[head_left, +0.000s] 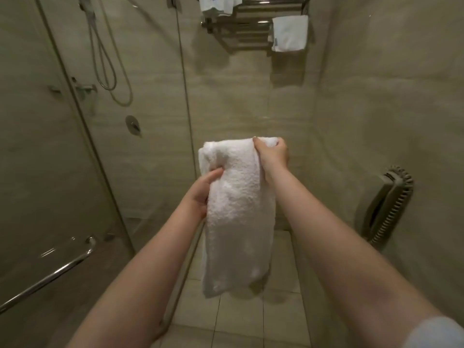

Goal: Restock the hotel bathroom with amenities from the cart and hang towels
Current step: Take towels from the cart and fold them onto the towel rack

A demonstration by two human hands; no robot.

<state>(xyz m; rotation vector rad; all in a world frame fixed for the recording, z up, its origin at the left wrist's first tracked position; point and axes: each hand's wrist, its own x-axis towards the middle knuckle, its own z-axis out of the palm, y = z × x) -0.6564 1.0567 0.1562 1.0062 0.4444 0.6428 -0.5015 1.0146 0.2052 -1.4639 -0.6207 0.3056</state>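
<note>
Towel [238,209]: white terry, folded lengthwise, held mid-air between both hands. Right hand [272,153]: fingers and thumb curled over top right corner, pinching fold. Left hand [200,194]: thumb pressed on left edge partway down, fingers hidden behind cloth, gripping. Lower end hangs free above tiled floor [238,322]. High on far wall: chrome rack [251,21], small folded towel [290,32] draped at right end, second white towel [218,3] at top edge. Glass shower door [62,172] left; wall phone [386,207] right.
</note>
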